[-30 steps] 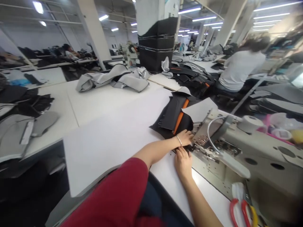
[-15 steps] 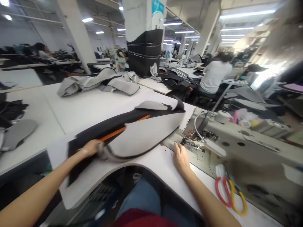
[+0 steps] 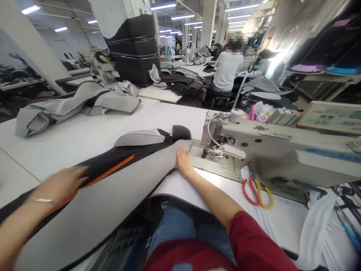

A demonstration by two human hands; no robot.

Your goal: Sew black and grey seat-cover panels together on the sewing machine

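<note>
A long grey fabric piece [image 3: 113, 195] with a black band and an orange stripe lies across the white table and hangs over its front edge. My left hand [image 3: 60, 184] rests on its black part near the orange stripe at the left; it is blurred, fingers stretched forward. My right hand [image 3: 184, 161] lies flat, fingers out, on the right end of the fabric, just left of the sewing machine [image 3: 270, 146].
Red and yellow scissors [image 3: 256, 188] lie on the table [image 3: 84, 139] below the machine. A pile of grey fabric [image 3: 76, 103] lies at the back left. A person in a white shirt [image 3: 227, 69] sits at another table behind. White cloth [image 3: 316, 229] hangs at the right.
The fabric has been pulled left and toward me, away from the machine. My left hand slid further left along it. My right hand moved from the machine's bed onto the fabric's end.
</note>
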